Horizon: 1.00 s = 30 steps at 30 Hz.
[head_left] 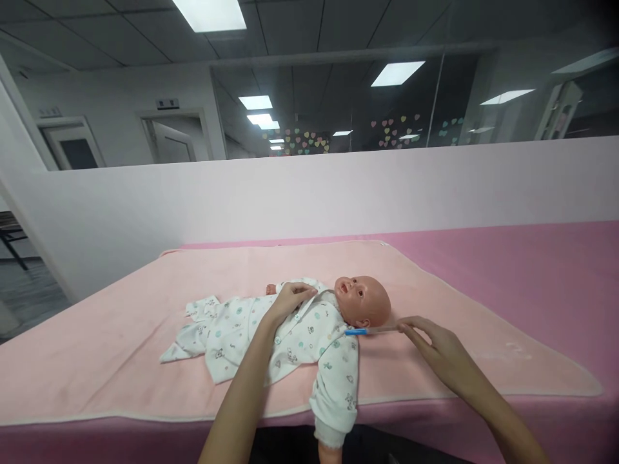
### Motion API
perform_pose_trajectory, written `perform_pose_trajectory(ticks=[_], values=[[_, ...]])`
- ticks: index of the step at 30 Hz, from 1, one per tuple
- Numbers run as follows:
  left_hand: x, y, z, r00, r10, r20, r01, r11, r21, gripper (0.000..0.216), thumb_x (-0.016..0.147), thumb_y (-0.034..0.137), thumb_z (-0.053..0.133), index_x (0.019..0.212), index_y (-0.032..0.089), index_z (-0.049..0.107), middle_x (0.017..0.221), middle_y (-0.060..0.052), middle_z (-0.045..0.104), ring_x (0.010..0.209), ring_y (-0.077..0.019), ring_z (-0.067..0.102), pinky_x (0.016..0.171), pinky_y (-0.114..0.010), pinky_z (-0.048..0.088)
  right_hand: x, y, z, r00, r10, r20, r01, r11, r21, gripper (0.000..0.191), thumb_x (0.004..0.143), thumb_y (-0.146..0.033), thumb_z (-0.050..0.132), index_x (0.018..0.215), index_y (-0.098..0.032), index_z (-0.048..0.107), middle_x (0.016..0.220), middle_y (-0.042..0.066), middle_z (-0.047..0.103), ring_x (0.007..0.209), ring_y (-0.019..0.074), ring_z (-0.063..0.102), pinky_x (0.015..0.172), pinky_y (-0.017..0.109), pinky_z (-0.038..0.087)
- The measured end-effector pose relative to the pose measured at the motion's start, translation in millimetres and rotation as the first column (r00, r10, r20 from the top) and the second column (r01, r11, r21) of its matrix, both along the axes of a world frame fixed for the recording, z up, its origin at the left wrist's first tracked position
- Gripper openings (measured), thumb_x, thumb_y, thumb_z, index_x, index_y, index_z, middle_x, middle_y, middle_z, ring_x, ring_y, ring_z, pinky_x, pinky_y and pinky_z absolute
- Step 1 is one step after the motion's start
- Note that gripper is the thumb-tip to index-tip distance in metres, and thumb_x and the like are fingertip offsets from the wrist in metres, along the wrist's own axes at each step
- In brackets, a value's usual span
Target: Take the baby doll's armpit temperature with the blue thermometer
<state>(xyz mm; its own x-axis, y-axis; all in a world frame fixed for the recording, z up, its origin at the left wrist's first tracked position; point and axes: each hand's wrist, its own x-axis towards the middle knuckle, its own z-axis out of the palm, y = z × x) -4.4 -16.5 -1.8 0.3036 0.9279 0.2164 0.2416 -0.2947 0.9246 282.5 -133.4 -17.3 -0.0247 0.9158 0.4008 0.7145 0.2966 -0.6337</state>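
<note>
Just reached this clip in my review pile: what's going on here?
A person is handling a doll that lies on its back on a pink mat, head toward the person's right. The left hand holds the front edge of its outfit near the neck. The right hand grips the clear end of a stick, whose blue end points at the doll's shoulder. One sleeve hangs over the mat's near edge.
</note>
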Motion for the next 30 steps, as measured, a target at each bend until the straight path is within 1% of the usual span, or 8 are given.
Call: perform_pose_trajectory(ticks=[3, 6, 9, 11, 14, 19, 24, 30], values=[[-1, 1, -0.9, 0.995, 0.042, 0.090, -0.039, 0.999, -0.034, 0.040, 0.067, 0.049, 0.064, 0.082, 0.013, 0.069, 0.048, 0.005, 0.039, 0.043, -0.0039, 0.029, 0.041, -0.019, 0.020, 21, 15, -48.4, 0.972, -0.109, 0.210, 0.110, 0.994, 0.009, 0.036, 0.084, -0.036, 0.032, 0.082, -0.020, 0.064, 0.086, 0.009, 0.065, 0.084, 0.0232, 0.058, 0.076, 0.035, 0.044], [-1, 1, -1.7, 0.986, 0.057, 0.156, -0.047, 0.997, -0.068, 0.040, 0.066, 0.049, 0.065, 0.084, 0.013, 0.068, 0.048, 0.006, 0.037, 0.042, -0.0034, 0.029, 0.040, -0.018, 0.019, 29, 20, -69.3, 0.876, -0.244, 0.416, 0.228, 0.970, 0.088, 0.033, 0.082, -0.026, 0.033, 0.080, -0.020, 0.066, 0.083, 0.011, 0.062, 0.080, 0.0257, 0.057, 0.069, 0.037, 0.043], [-2, 2, -2.6, 0.974, 0.071, 0.215, -0.050, 0.993, -0.103, 0.041, 0.066, 0.049, 0.065, 0.083, 0.012, 0.068, 0.045, 0.007, 0.033, 0.041, -0.0034, 0.026, 0.039, -0.018, 0.017, 4, 19, -54.9, 0.824, -0.394, 0.407, 0.288, 0.910, 0.298, 0.029, 0.082, -0.022, 0.037, 0.089, -0.017, 0.064, 0.087, 0.014, 0.061, 0.082, 0.0274, 0.055, 0.066, 0.037, 0.042], [-2, 2, -2.9, 0.969, 0.071, 0.238, -0.041, 0.991, -0.127, 0.042, 0.066, 0.049, 0.065, 0.082, 0.010, 0.067, 0.043, 0.007, 0.030, 0.041, -0.0034, 0.023, 0.039, -0.019, 0.016, -31, 21, -34.4, 0.878, -0.372, 0.301, 0.243, 0.888, 0.390, 0.026, 0.082, -0.020, 0.037, 0.090, -0.018, 0.062, 0.086, 0.012, 0.061, 0.081, 0.0241, 0.056, 0.066, 0.033, 0.042], [-2, 1, -2.7, 0.965, 0.073, 0.251, -0.039, 0.990, -0.138, 0.042, 0.065, 0.049, 0.065, 0.080, 0.009, 0.067, 0.042, 0.008, 0.031, 0.040, -0.0032, 0.022, 0.040, -0.019, 0.015, -96, 32, -7.1, 0.959, -0.180, 0.221, 0.094, 0.931, 0.352, 0.023, 0.085, -0.022, 0.038, 0.082, -0.021, 0.061, 0.084, 0.005, 0.062, 0.071, 0.0165, 0.058, 0.059, 0.025, 0.041], [-2, -2, -1.4, 0.947, 0.121, 0.297, -0.090, 0.989, -0.117, 0.038, 0.062, 0.045, 0.069, 0.078, 0.010, 0.067, 0.046, 0.005, 0.042, 0.041, -0.0032, 0.031, 0.040, -0.018, 0.021, -166, 60, -3.7, 0.904, -0.213, 0.371, 0.142, 0.967, 0.210, 0.021, 0.080, -0.010, 0.040, 0.089, -0.018, 0.057, 0.087, 0.007, 0.059, 0.063, 0.0152, 0.058, 0.049, 0.024, 0.036], [-2, -1, -0.6, 0.976, 0.060, 0.208, -0.048, 0.997, -0.060, 0.035, 0.064, 0.042, 0.070, 0.080, 0.011, 0.067, 0.047, 0.004, 0.046, 0.041, -0.0038, 0.033, 0.040, -0.018, 0.024, -169, 67, -20.3, 0.988, -0.146, -0.048, 0.154, 0.918, 0.365, 0.028, 0.079, -0.007, 0.037, 0.090, -0.020, 0.058, 0.089, 0.005, 0.058, 0.070, 0.0150, 0.058, 0.057, 0.024, 0.042], [-3, -7, 2.3, 0.994, -0.101, 0.052, 0.101, 0.995, -0.006, 0.035, 0.064, 0.034, 0.070, 0.090, 0.011, 0.069, 0.056, -0.001, 0.057, 0.048, -0.0069, 0.042, 0.045, -0.019, 0.029, -163, 64, -21.5, 0.881, 0.195, -0.431, 0.104, 0.810, 0.578, 0.027, 0.082, -0.011, 0.033, 0.080, -0.020, 0.059, 0.082, 0.005, 0.061, 0.080, 0.0167, 0.058, 0.070, 0.029, 0.047]])
